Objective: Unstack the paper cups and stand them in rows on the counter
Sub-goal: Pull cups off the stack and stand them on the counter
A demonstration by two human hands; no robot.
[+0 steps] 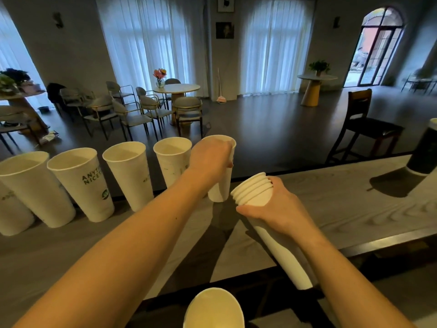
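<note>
Several tall white paper cups (81, 183) stand upright in a row along the far edge of the counter (343, 204). My left hand (210, 159) grips one more single cup (220, 188) near its rim at the right end of that row; the cup's base is at the counter surface. My right hand (281, 204) holds a tilted stack of nested cups (254, 191), rims pointing up and left, its lower end toward me. Another open cup (214, 308) stands at the bottom of the view, close to me.
A dark cylindrical container (423, 150) stands on the counter at the far right. Beyond the counter lies a room with a wooden chair (361, 124), round tables and chairs (176, 89). The counter's near edge (378, 240) runs under my right forearm.
</note>
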